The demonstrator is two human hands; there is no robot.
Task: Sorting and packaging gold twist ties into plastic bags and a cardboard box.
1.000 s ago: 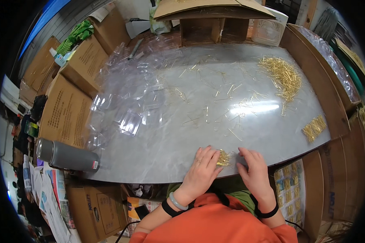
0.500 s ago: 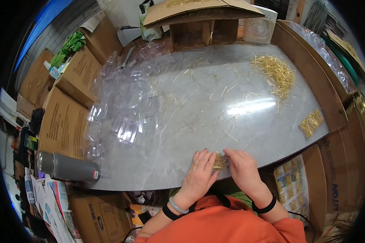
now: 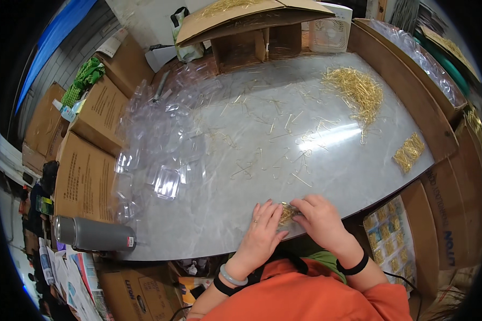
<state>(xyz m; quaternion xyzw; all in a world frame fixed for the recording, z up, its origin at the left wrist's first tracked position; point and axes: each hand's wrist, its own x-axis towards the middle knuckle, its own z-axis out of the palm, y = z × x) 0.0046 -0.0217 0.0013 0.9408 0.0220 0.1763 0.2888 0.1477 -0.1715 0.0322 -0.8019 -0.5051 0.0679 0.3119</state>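
Observation:
A small bundle of gold wire hooks [image 3: 285,215] lies between my hands near the table's front edge. My left hand [image 3: 260,227] holds its left side, fingers together and thumb toward the near end. On the right, my right hand [image 3: 320,220] has its curled fingers and thumb closed at the bundle's right side, hiding part of it. Whether a clear container surrounds the bundle I cannot tell. Loose gold hooks [image 3: 300,160] are scattered beyond my hands. A large pile of hooks [image 3: 359,96] lies far right, and a neat bundle [image 3: 409,153] sits by the right edge.
Many clear plastic boxes [image 3: 167,182] cover the table's left side. A grey bottle [image 3: 93,234] lies at the front left. Cardboard boxes [image 3: 85,176] line the left, a cardboard shelf [image 3: 240,49] stands at the back, and a wooden board [image 3: 407,91] borders the right.
The view has shifted slightly. My right fingers have curled more over the bundle's right side, while my left hand keeps its place beside it.

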